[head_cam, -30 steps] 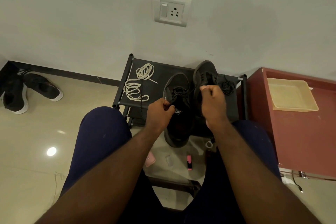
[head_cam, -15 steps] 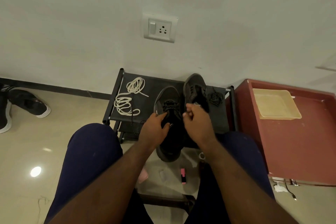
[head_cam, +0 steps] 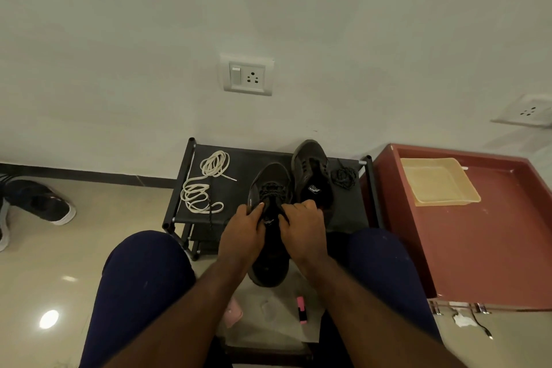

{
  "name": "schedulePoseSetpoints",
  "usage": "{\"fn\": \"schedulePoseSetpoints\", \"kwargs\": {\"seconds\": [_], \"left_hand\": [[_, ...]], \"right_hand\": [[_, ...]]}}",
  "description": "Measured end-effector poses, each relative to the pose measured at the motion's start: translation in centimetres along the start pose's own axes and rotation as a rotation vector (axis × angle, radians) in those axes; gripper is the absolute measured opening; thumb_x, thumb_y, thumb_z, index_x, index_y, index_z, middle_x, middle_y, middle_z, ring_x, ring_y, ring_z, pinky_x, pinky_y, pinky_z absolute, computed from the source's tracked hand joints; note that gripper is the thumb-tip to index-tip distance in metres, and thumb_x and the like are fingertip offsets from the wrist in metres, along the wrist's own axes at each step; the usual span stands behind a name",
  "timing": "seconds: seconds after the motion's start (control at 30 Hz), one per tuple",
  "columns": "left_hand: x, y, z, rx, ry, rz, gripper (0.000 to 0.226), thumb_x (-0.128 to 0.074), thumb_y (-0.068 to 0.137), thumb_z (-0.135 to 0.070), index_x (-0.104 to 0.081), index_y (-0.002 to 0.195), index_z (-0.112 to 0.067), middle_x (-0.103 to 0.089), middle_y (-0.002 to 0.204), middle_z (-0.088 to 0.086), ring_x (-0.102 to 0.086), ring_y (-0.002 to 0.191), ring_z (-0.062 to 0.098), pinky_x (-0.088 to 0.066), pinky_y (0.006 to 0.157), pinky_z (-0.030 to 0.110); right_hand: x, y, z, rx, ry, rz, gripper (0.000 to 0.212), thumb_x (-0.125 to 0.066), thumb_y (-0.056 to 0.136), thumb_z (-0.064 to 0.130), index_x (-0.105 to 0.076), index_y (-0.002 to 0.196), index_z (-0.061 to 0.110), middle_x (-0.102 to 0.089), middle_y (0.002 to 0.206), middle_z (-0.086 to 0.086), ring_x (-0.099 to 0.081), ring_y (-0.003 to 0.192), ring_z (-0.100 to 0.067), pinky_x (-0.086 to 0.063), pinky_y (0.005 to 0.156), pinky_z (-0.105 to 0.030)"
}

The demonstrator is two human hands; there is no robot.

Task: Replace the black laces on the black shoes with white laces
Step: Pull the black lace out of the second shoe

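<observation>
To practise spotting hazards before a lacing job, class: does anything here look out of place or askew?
Yes. The nearer black shoe juts well past the rack's front edge, held by the left hand and right hand. A pink marker lies loose on the floor underneath.

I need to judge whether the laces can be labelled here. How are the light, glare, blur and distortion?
Head view: dim, even light, so the black lace nearly vanishes against the shoe that the left hand and right hand hold; the white laces stand out on the dark rack; one glare spot on the floor, lower left; wide-angle bending at the edges; little blur.
</observation>
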State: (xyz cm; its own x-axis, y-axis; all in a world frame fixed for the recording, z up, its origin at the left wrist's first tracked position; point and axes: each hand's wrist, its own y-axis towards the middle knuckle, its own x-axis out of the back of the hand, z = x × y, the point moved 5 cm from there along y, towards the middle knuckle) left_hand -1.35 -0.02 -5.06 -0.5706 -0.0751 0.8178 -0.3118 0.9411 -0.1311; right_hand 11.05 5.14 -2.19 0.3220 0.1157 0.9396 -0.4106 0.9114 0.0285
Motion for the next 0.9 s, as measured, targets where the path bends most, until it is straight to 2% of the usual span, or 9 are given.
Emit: {"fn": "schedulePoseSetpoints", "kwargs": {"seconds": [0.17,0.27,0.33,0.4,0.5,0.63,0.73,0.83,0.9], "left_hand": [[-0.1,-0.4,0.2,0.031,0.108,0.052,0.049,-0.042,0.100,-0.029,-0.038,0.149,-0.028,-0.044,0.124,0.009,-0.051,0.109,0.026,-0.047,0.088,0.038],[-0.3,-0.7,0.3,0.061,0.139,0.119,0.052,-0.044,0.098,-0.035,-0.037,0.149,-0.027,-0.041,0.129,0.009,-0.047,0.115,0.028,-0.047,0.092,0.040],[0.0,-0.7,0.1,0.075,0.073,0.079,0.052,-0.048,0.095,-0.039,-0.044,0.145,-0.023,-0.044,0.127,0.009,-0.046,0.117,0.026,-0.047,0.095,0.039],[0.4,-0.5,0.0,0.099,-0.019,0.022,0.048,-0.050,0.094,-0.041,-0.054,0.136,-0.018,-0.048,0.124,0.007,-0.047,0.118,0.024,-0.045,0.094,0.037],[0.6,-0.5,0.1,0.131,-0.070,-0.017,0.050,-0.051,0.093,-0.049,-0.056,0.132,-0.018,-0.050,0.123,0.005,-0.048,0.118,0.023,-0.047,0.094,0.037],[0.6,-0.6,-0.1,0.180,-0.087,-0.033,0.056,-0.048,0.089,-0.064,-0.059,0.123,-0.020,-0.051,0.118,0.003,-0.049,0.115,0.022,-0.046,0.089,0.037],[0.3,-0.5,0.1,0.184,-0.051,-0.023,0.054,-0.051,0.088,-0.065,-0.058,0.119,-0.021,-0.050,0.115,0.001,-0.050,0.111,0.020,-0.047,0.086,0.035],[0.1,-0.2,0.2,0.185,-0.064,-0.020,0.050,-0.053,0.088,-0.063,-0.057,0.117,-0.022,-0.050,0.114,0.000,-0.050,0.109,0.018,-0.048,0.086,0.033],[0.1,0.0,0.3,0.183,-0.074,-0.018,0.048,-0.053,0.087,-0.062,-0.056,0.115,-0.023,-0.050,0.113,-0.001,-0.050,0.107,0.017,-0.048,0.086,0.032]], "right_hand": [[-2.8,-0.6,-0.8,-0.073,0.221,0.168,0.035,-0.052,0.099,0.026,-0.061,0.132,0.016,-0.062,0.121,-0.005,-0.060,0.110,-0.022,-0.045,0.096,-0.032],[-3.8,-1.1,-0.2,-0.072,0.228,0.243,0.042,-0.053,0.099,0.025,-0.054,0.140,0.016,-0.057,0.129,-0.006,-0.058,0.115,-0.024,-0.045,0.100,-0.035],[-3.9,-1.3,-0.2,-0.093,0.273,0.244,0.045,-0.054,0.098,0.023,-0.052,0.142,0.017,-0.054,0.132,-0.005,-0.056,0.118,-0.023,-0.044,0.102,-0.035],[-3.8,-1.6,-0.4,-0.101,0.326,0.237,0.047,-0.056,0.097,0.020,-0.052,0.143,0.016,-0.054,0.133,-0.004,-0.056,0.120,-0.022,-0.044,0.104,-0.035],[-3.4,-1.7,-0.7,-0.148,0.426,0.207,0.044,-0.059,0.095,0.021,-0.057,0.138,0.014,-0.057,0.130,-0.002,-0.057,0.118,-0.018,-0.046,0.103,-0.035],[-2.8,-1.5,-0.8,-0.158,0.465,0.240,0.020,-0.057,0.092,0.016,-0.070,0.107,0.015,-0.062,0.107,0.000,-0.062,0.097,-0.017,-0.052,0.088,-0.034],[-2.4,-1.1,-1.1,-0.141,0.437,0.297,0.033,-0.058,0.088,0.010,-0.069,0.119,0.013,-0.062,0.119,-0.005,-0.062,0.107,-0.018,-0.051,0.095,-0.033],[-0.2,0.2,-1.2,-0.152,0.372,0.103,0.041,-0.057,0.092,0.015,-0.062,0.132,0.013,-0.049,0.146,-0.003,-0.049,0.132,-0.016,-0.040,0.112,-0.030],[1.4,1.1,-0.4,-0.101,0.301,-0.078,0.038,-0.056,0.095,0.020,-0.062,0.133,0.015,-0.040,0.153,0.001,-0.036,0.142,-0.016,-0.036,0.115,-0.032]]}}
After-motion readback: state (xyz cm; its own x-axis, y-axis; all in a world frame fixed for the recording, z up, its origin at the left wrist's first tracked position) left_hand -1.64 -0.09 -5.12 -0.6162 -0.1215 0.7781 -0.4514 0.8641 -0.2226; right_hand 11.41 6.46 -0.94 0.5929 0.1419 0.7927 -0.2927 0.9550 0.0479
